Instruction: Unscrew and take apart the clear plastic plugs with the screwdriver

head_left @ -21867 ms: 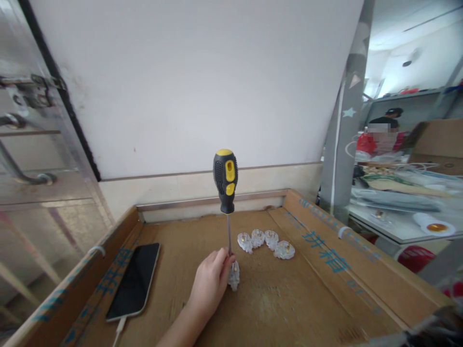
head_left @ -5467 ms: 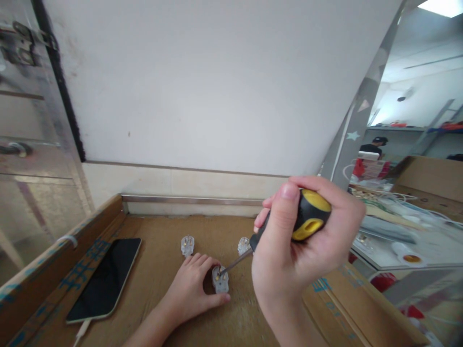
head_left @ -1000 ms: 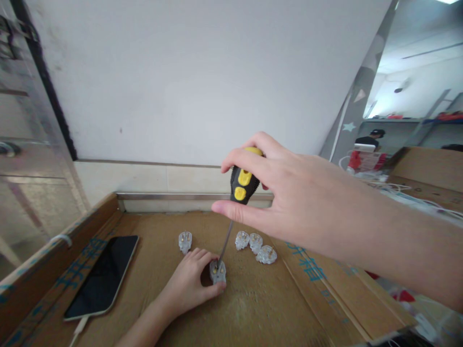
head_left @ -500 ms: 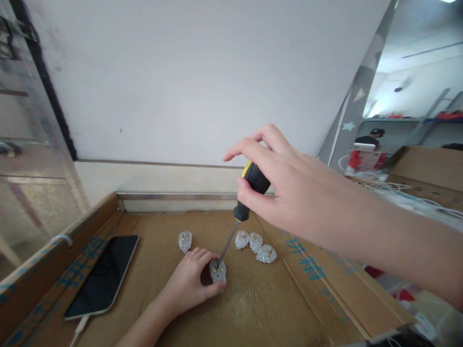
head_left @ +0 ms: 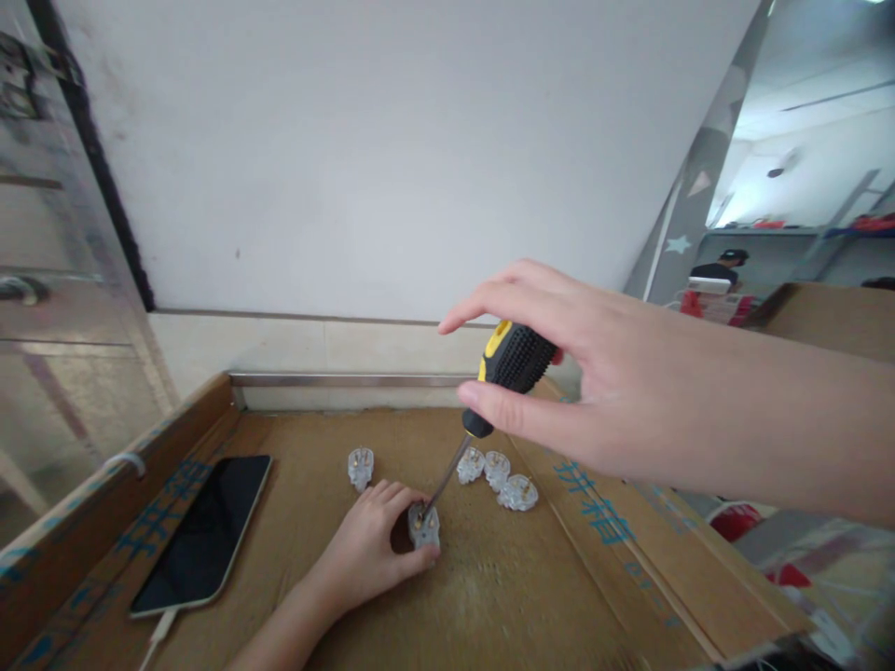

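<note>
Your left hand [head_left: 367, 550] pins the plug [head_left: 424, 527] to the cardboard [head_left: 503, 596], with thumb and fingers pinching its sides. Your right hand [head_left: 580, 373] has rolled the screwdriver [head_left: 516, 359] since a second ago. It now leans further right, held lightly between thumb and outstretched fingers, its tip still in the plug.

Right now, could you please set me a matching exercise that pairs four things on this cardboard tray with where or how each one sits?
Things:
1. screwdriver
2. phone
3. nearest plug
4. lone plug

States:
A. lies flat at the far left, screen dark
B. held down by the left hand
C. slanted, gripped by the right hand
D. sits untouched just beyond the left hand's fingers

Pairs: 1-C, 2-A, 3-B, 4-D.
</note>
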A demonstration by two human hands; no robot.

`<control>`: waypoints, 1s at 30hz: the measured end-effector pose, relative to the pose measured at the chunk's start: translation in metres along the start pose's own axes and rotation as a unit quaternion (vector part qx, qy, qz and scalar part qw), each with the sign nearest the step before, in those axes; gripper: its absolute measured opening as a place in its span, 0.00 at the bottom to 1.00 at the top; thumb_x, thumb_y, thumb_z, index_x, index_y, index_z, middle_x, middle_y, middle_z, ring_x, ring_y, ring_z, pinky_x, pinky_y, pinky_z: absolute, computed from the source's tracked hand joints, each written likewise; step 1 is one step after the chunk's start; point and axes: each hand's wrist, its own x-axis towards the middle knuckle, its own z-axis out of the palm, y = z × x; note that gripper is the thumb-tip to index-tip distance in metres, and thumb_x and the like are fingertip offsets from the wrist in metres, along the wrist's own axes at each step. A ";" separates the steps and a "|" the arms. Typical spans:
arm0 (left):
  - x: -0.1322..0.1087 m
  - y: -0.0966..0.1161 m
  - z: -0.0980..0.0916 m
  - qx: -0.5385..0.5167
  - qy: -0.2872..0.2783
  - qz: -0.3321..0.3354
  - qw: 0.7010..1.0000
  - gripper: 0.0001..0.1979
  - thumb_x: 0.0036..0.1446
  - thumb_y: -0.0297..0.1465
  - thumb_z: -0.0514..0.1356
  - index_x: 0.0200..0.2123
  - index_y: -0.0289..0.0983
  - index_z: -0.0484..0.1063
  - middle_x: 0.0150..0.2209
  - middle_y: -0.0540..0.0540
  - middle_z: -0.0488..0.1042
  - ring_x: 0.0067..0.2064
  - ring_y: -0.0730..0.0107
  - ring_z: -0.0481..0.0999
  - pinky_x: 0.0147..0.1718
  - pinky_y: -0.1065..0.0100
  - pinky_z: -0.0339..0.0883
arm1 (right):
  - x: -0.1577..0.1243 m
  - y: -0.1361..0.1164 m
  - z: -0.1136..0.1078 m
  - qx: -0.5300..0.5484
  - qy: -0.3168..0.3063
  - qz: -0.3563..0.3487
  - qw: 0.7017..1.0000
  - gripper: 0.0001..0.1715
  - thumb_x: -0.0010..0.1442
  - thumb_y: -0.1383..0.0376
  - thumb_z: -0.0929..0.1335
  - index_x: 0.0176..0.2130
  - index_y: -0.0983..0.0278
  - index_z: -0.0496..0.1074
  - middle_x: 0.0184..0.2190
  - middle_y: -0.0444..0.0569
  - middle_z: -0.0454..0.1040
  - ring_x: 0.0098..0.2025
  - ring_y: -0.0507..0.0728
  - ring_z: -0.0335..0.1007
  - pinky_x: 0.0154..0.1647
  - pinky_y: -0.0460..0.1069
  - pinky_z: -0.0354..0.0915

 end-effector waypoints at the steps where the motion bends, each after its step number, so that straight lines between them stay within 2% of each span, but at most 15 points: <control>1: 0.000 0.000 0.000 0.001 0.000 -0.001 1.000 0.18 0.48 0.39 0.62 0.42 0.40 0.69 0.39 0.45 0.73 0.42 0.59 0.71 0.42 0.61 0.63 | 0.000 0.000 0.001 -0.009 0.003 0.003 1.000 0.16 0.56 0.57 0.64 0.45 0.57 0.66 0.37 0.46 0.68 0.23 0.50 0.60 0.25 0.47 0.57; 5: 0.000 0.000 0.001 0.003 0.000 -0.001 1.000 0.18 0.48 0.39 0.63 0.42 0.39 0.70 0.38 0.45 0.73 0.42 0.59 0.70 0.42 0.61 0.63 | 0.002 -0.002 0.002 0.003 -0.007 0.001 1.000 0.16 0.58 0.63 0.61 0.47 0.56 0.64 0.40 0.46 0.67 0.21 0.49 0.59 0.24 0.47 0.57; 8: 0.000 0.000 0.001 0.002 -0.001 0.001 1.000 0.17 0.48 0.39 0.63 0.41 0.39 0.69 0.38 0.45 0.73 0.42 0.59 0.70 0.42 0.61 0.62 | 0.002 -0.006 -0.001 0.027 -0.045 -0.017 0.998 0.17 0.56 0.61 0.64 0.47 0.54 0.64 0.42 0.46 0.67 0.22 0.49 0.60 0.24 0.47 0.58; 11: 0.000 0.001 0.000 0.001 -0.004 0.000 1.000 0.17 0.48 0.38 0.63 0.42 0.39 0.69 0.38 0.45 0.72 0.41 0.59 0.70 0.42 0.61 0.62 | 0.003 -0.008 0.002 0.016 -0.006 -0.013 1.000 0.19 0.57 0.57 0.65 0.47 0.58 0.64 0.41 0.47 0.67 0.22 0.48 0.59 0.25 0.47 0.58; 13: 0.001 0.001 0.000 0.002 -0.007 -0.003 1.000 0.17 0.48 0.38 0.63 0.42 0.38 0.69 0.38 0.45 0.72 0.41 0.59 0.70 0.42 0.61 0.62 | 0.004 -0.009 0.005 0.020 0.019 -0.016 0.999 0.16 0.58 0.61 0.64 0.48 0.60 0.64 0.41 0.48 0.66 0.23 0.48 0.60 0.27 0.47 0.59; 16: 0.001 0.001 0.000 0.001 -0.006 -0.001 1.000 0.17 0.48 0.39 0.62 0.42 0.39 0.69 0.38 0.45 0.72 0.41 0.59 0.70 0.42 0.61 0.62 | 0.003 -0.007 0.008 0.036 0.014 -0.027 0.999 0.16 0.57 0.66 0.63 0.47 0.59 0.65 0.41 0.47 0.66 0.26 0.48 0.62 0.28 0.46 0.60; 21: 0.000 -0.002 0.002 -0.004 0.013 0.009 1.000 0.17 0.47 0.39 0.63 0.41 0.39 0.69 0.37 0.46 0.73 0.40 0.61 0.71 0.42 0.62 0.63 | 0.002 -0.008 0.014 -0.048 0.062 -0.024 0.997 0.21 0.54 0.53 0.66 0.45 0.60 0.66 0.40 0.47 0.65 0.25 0.50 0.63 0.23 0.46 0.58; 23: 0.000 -0.002 0.003 -0.002 0.011 0.008 1.000 0.17 0.47 0.38 0.63 0.41 0.39 0.69 0.37 0.47 0.72 0.40 0.61 0.71 0.42 0.62 0.63 | 0.001 -0.011 0.015 -0.085 0.083 -0.008 0.993 0.20 0.54 0.54 0.66 0.44 0.61 0.67 0.37 0.47 0.65 0.22 0.49 0.61 0.21 0.46 0.56; 25: 0.000 -0.001 0.002 0.003 0.006 0.005 1.000 0.17 0.48 0.38 0.63 0.41 0.38 0.69 0.37 0.47 0.72 0.40 0.61 0.71 0.42 0.62 0.63 | 0.000 -0.012 0.016 -0.072 0.083 -0.005 0.994 0.16 0.54 0.62 0.66 0.44 0.61 0.66 0.37 0.46 0.65 0.20 0.47 0.58 0.20 0.45 0.55; 27: -0.001 0.000 0.002 0.007 0.007 0.003 1.000 0.17 0.47 0.38 0.63 0.41 0.38 0.69 0.37 0.47 0.72 0.40 0.61 0.71 0.42 0.61 0.63 | -0.001 -0.013 0.014 -0.035 0.066 -0.025 0.997 0.20 0.52 0.66 0.66 0.46 0.58 0.65 0.40 0.45 0.64 0.20 0.46 0.58 0.21 0.45 0.56; 30: -0.001 -0.001 0.003 0.007 0.014 0.006 1.000 0.18 0.47 0.38 0.63 0.41 0.38 0.69 0.37 0.47 0.72 0.40 0.61 0.71 0.42 0.61 0.63 | 0.000 -0.013 0.013 -0.037 0.046 -0.026 0.998 0.22 0.53 0.60 0.66 0.49 0.56 0.63 0.41 0.45 0.64 0.23 0.48 0.60 0.22 0.46 0.57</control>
